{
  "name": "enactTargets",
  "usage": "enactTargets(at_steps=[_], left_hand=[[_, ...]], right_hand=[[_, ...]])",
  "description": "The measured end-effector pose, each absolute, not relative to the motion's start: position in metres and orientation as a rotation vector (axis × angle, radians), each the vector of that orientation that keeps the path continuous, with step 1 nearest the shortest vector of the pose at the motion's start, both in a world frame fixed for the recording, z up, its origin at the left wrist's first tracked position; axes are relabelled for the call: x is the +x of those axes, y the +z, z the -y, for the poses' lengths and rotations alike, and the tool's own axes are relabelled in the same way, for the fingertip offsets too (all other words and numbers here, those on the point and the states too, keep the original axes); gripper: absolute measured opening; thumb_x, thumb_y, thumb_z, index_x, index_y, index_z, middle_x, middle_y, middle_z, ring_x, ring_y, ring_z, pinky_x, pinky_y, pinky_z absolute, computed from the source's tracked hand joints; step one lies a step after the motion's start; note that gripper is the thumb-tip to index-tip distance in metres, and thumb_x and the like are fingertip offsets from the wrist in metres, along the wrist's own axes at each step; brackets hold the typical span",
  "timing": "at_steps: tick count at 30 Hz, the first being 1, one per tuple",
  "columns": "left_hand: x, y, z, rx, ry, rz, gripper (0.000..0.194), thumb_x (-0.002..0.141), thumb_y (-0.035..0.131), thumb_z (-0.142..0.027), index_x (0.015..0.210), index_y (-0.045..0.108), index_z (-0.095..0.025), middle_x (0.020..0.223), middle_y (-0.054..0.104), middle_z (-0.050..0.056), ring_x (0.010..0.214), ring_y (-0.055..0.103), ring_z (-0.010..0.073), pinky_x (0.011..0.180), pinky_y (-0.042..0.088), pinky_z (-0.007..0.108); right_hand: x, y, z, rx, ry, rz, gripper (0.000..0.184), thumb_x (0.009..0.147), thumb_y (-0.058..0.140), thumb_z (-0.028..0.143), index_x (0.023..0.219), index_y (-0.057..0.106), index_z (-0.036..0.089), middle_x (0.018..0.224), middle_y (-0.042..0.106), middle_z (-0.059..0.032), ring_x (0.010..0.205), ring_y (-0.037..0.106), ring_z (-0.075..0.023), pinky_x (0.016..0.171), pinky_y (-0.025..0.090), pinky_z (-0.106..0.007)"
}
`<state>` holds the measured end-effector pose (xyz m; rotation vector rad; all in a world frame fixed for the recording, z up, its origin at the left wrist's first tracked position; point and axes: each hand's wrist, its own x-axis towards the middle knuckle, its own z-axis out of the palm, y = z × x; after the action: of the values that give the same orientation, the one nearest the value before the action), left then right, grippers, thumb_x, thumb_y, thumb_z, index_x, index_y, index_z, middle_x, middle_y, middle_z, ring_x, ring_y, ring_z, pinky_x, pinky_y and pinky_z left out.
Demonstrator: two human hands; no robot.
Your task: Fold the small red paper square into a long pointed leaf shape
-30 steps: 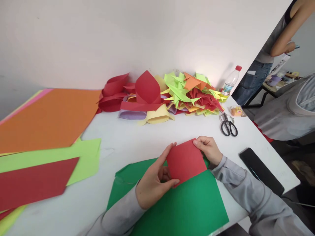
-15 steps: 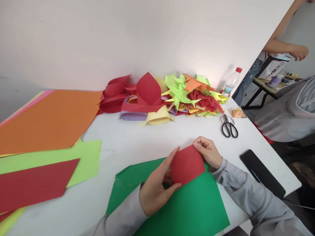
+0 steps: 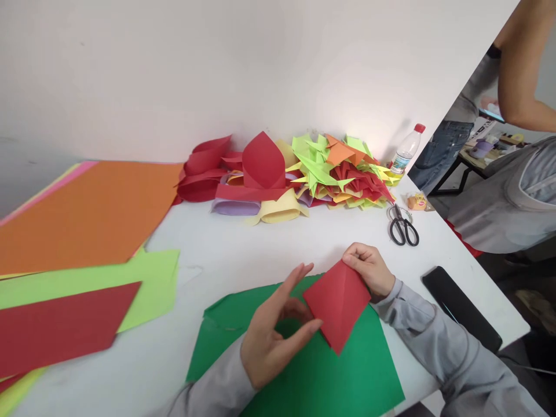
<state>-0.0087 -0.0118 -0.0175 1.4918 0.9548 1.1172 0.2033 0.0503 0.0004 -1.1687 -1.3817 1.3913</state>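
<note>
The right hand [image 3: 368, 271] pinches the red paper [image 3: 341, 304] at its top corner, w/ the thumb on the near side. This paper is held over the R part of the green sheet [image 3: 347, 370], one corner pointing down toward the worker, and a faint crease goes from top corner to bottom one. If the lowest corner touches the sheet, I cannot tell.

The left hand [image 3: 275, 336] is spread: thumb and index finger stand wide apart, opening toward the paper's L edge. From my place the thumb tip meets this edge, but real contact I cannot confirm.

The green sheet lies on the white table [image 3: 243, 249]. On the L side is an orange sheet [image 3: 95, 214], w/ a light green sheet [image 3: 152, 284] and a dark red sheet [image 3: 65, 327] nearer to the front. By the wall [image 3: 174, 69] I see curved red shapes [image 3: 263, 159], a purple roll [image 3: 237, 207], a pale yellow roll [image 3: 280, 209] and, next to them, a heap of pointed shapes [image 3: 343, 168] in diff. colours. A bottle [image 3: 408, 149] w/ red cap stands at the heap's R end; scissors [image 3: 403, 226] and a small packet [image 3: 417, 201] lie in front. Near the R forearm is a flat black object [image 3: 463, 310].
</note>
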Motion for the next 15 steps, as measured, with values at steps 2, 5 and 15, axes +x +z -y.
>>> enactTargets(at_steps=[2, 5, 15], left_hand=[[-0.011, -0.011, 0.007, 1.353, 1.123, -0.956, 0.053, 0.083, 0.058, -0.041, 0.131, 0.048, -0.021, 0.126, 0.058, 0.014, 0.074, 0.063, 0.0172, 0.066, 0.054, 0.029], [-0.009, -0.003, 0.002, 1.308, 0.886, -0.973, 0.036, 0.083, 0.053, -0.045, 0.094, 0.068, -0.014, 0.08, 0.07, 0.007, 0.067, 0.062, 0.0184, 0.061, 0.051, 0.027], [-0.005, -0.012, 0.002, 1.693, 0.807, -1.033, 0.03, 0.082, 0.047, -0.032, 0.063, 0.064, -0.016, 0.056, 0.059, 0.001, 0.052, 0.05, 0.0119, 0.05, 0.038, 0.021]], right_hand=[[0.2, 0.001, -0.045, -1.132, 1.489, 1.536, 0.043, 0.071, 0.064, 0.059, 0.067, 0.057, 0.017, 0.057, 0.052, 0.003, 0.05, 0.042, -0.0087, 0.05, 0.034, -0.022], [0.191, -0.001, -0.035, -1.062, 1.516, 1.801, 0.042, 0.075, 0.06, 0.058, 0.066, 0.058, 0.016, 0.055, 0.05, 0.0031, 0.05, 0.04, -0.0084, 0.049, 0.033, -0.021], [0.184, -0.007, -0.027, -1.011, 1.488, 1.887, 0.042, 0.079, 0.057, 0.055, 0.064, 0.058, 0.016, 0.053, 0.048, 0.0034, 0.048, 0.039, -0.0078, 0.046, 0.03, -0.02]])
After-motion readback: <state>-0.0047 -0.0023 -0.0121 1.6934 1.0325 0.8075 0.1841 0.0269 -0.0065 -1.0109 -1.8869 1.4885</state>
